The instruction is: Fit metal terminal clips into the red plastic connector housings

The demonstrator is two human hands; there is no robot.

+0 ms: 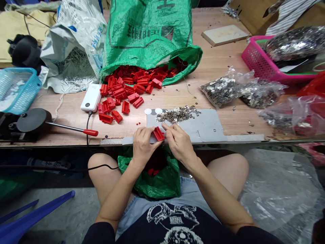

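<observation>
My left hand (142, 140) grips a small red plastic housing (158, 134) between thumb and fingers, its hollow side facing up, at the table's front edge. Close to the housing's right side is my right hand (177, 139), fingers bent and pinched together; whatever they hold is too small to make out. Just beyond both hands, a pile of small metal pieces (177, 115) lies on a grey mat (208, 125). Below, a green plastic bag (162, 184) on my lap has some red parts inside.
Loose red housings (118, 93) spill from a large green sack (152, 37). A white power bank (91, 97) and a lever tool with red grip (90, 132) stand left. Bags of metal pieces (223, 88) and a pink basket (256, 61) are on the right.
</observation>
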